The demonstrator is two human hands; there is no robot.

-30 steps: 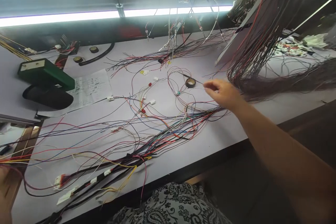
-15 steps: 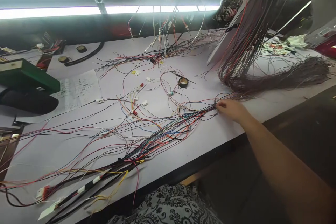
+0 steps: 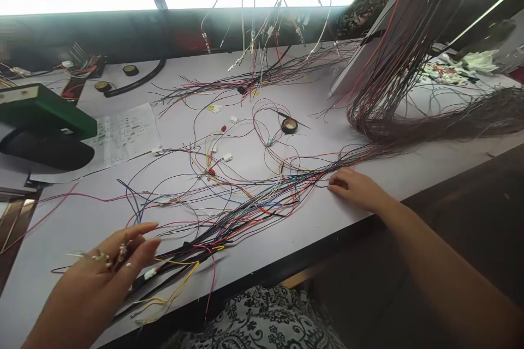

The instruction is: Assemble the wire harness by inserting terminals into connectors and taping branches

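Wire harness (image 3: 245, 212) sprawled on white bench (image 3: 347, 218), right hand (image 3: 356, 188) flat beside it holding nothing, left hand (image 3: 110, 267) open-fingered above taped end

Left hand (image 3: 102, 272) bare, no glove, no sleeve visible on the wrist or the bit of forearm in view. Rings on the fingers (image 3: 123, 253): small pale or silvery pieces, look like little stones or beads, on at least two fingers; detail too blurred to tell more. Right hand (image 3: 356, 190) bare too, no rings seen, no watch or band at the wrist. Right forearm (image 3: 442, 272) bare all the way to the picture's edge, no sleeve showing. Patterned garment (image 3: 266, 319) at bottom centre: black and white paisley and flower print, soft fabric, only partly in view.
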